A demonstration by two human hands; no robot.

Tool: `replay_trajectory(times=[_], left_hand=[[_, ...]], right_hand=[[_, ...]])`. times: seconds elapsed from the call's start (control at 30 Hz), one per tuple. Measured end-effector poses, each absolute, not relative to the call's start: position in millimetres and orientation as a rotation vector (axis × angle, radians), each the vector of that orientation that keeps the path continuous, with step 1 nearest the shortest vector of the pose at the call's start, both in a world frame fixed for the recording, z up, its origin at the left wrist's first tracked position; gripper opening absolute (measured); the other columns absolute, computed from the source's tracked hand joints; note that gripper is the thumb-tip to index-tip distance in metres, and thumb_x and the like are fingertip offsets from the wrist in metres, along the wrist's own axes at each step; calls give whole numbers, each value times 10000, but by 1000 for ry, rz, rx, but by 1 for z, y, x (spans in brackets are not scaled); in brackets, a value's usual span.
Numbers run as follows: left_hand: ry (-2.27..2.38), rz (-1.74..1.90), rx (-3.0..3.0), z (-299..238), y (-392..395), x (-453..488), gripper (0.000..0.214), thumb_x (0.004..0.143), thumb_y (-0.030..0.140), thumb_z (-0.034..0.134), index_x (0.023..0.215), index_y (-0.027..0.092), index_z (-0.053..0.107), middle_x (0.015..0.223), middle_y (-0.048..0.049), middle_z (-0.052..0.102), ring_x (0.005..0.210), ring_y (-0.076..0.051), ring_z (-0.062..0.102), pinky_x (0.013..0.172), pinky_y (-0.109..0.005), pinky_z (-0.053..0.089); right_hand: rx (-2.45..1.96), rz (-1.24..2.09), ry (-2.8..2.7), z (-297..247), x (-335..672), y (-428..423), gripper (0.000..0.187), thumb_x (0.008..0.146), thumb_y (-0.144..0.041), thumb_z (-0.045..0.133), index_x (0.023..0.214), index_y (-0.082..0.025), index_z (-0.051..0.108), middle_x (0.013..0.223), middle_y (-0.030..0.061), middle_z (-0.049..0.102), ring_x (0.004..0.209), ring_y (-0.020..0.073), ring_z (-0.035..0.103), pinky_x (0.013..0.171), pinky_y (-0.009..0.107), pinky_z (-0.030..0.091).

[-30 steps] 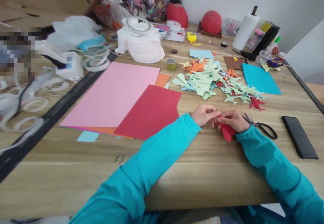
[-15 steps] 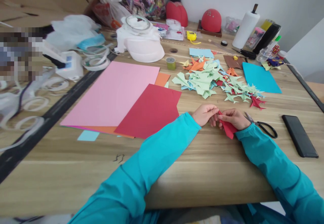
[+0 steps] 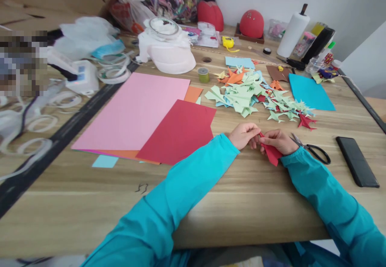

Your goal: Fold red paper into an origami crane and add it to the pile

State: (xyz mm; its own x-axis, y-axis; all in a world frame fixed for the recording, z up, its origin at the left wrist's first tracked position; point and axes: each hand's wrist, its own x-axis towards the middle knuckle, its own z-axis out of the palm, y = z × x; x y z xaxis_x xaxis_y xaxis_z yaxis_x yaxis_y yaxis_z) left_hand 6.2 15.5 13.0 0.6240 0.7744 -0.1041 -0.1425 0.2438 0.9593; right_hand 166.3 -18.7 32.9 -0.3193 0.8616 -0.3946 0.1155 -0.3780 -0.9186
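Note:
Between my two hands is a small piece of folded red paper point(image 3: 273, 155), its wide end hanging down toward me. My left hand point(image 3: 243, 135) pinches its far tip with thumb and finger. My right hand point(image 3: 279, 141) grips the body of the paper, thumb on top; part of the folds is hidden by my fingers. Just beyond my hands lies a heap of folded paper shapes point(image 3: 245, 94), mostly pale green, with orange, blue and red ones. One red folded shape point(image 3: 306, 122) sits at the heap's near right edge. Black-handled scissors point(image 3: 318, 153) rest beside my right wrist.
A red sheet point(image 3: 181, 132) overlaps a large pink sheet point(image 3: 135, 110) left of my hands. A black phone point(image 3: 357, 161) lies at the right. Behind are a blue sheet point(image 3: 312, 92), a spool point(image 3: 203, 75), a yellow tape measure point(image 3: 228, 42) and a white cap point(image 3: 171, 58).

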Motion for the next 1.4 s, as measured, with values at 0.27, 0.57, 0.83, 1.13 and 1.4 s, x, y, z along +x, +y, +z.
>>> replay_trajectory(times=[0.27, 0.57, 0.83, 1.13, 1.4], left_hand=[[659, 679, 1140, 15, 16, 6, 247, 824, 258, 468, 616, 125, 452, 463, 40, 514, 316, -64, 483, 311, -152, 356], [682, 673, 1182, 19, 14, 6, 310, 725, 380, 594, 613, 113, 484, 460, 22, 536, 329, -78, 499, 316, -168, 385], [701, 634, 1194, 18, 13, 8, 234, 732, 267, 608, 615, 105, 486, 414, 27, 535, 332, -84, 514, 344, -174, 418], [630, 587, 1127, 17, 17, 5, 256, 746, 316, 592, 653, 98, 495, 455, -2, 567, 379, -104, 552, 389, -200, 456], [641, 619, 1113, 18, 16, 5, 268, 725, 343, 608, 672, 100, 508, 478, 2, 567, 375, -99, 545, 374, -194, 441]], right_hand=[[-1366, 1749, -1240, 33, 164, -20, 291, 594, -383, 722, 583, -112, 616, 544, 43, 647, 450, 124, 585, 439, 217, 458], [-1341, 1720, -1308, 33, 165, -20, 285, 612, -386, 709, 608, -109, 640, 566, 46, 651, 478, 122, 589, 473, 220, 462], [-1335, 1697, -1354, 33, 163, -20, 300, 591, -407, 716, 620, -114, 654, 566, 34, 644, 496, 116, 582, 498, 227, 454], [-1304, 1726, -1311, 33, 164, -19, 305, 591, -403, 718, 577, -109, 638, 552, 34, 642, 488, 113, 579, 498, 225, 459], [-1314, 1743, -1221, 33, 165, -19, 297, 570, -392, 735, 575, -115, 628, 541, 33, 643, 468, 119, 583, 473, 223, 469]])
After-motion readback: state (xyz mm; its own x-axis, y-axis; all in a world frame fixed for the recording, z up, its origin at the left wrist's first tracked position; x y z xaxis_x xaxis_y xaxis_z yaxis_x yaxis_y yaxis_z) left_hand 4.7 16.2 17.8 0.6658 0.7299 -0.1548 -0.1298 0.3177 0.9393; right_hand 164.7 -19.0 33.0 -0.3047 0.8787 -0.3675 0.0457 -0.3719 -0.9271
